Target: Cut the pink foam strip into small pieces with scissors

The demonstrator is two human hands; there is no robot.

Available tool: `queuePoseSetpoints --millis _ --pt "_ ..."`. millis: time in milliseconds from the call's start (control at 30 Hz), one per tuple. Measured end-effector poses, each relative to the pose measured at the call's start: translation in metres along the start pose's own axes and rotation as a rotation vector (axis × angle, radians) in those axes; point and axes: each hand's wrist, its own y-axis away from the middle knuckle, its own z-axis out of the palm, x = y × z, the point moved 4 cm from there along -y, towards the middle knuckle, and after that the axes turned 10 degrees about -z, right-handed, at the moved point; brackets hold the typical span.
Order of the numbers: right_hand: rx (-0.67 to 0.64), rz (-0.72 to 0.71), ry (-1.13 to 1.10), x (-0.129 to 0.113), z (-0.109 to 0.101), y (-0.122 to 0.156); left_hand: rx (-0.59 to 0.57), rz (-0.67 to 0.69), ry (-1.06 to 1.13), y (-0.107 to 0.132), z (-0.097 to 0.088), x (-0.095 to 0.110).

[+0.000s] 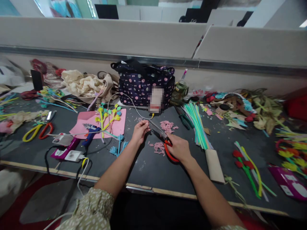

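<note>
My right hand [179,147] grips a pair of scissors [170,154] by its red-orange handles, its blades pointing away to the upper left. My left hand [141,131] is closed in a pinch beside the blades. Whatever lies between its fingertips is too small to make out. One pile of short pink pieces [168,126] lies just beyond the blades. Nearer to me, a second pile of pink pieces [158,148] sits left of the scissors handles. A blue pipe-cleaner flower stem [118,147] rests left of my left forearm.
At left lie a blue glue gun [90,132], pink sheet [80,123], yellow-and-red scissors [43,130] and purple power strip [66,150] with cables. Behind stands a dark patterned bag [134,86]. Pliers [185,119], a pipe-cleaner bundle [198,127] and red flowers [247,166] are at right.
</note>
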Motion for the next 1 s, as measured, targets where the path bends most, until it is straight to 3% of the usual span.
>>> queuePoseSetpoints --millis 467,1000 --pt "-0.03 -0.006 -0.008 -0.0031 0.0004 -0.0004 -0.056 -0.11 0.066 0.0014 0.0034 -0.004" --pt "-0.074 -0.027 0.015 -0.0038 0.0032 0.0008 -0.056 -0.143 0.103 -0.0014 0.0013 -0.0076"
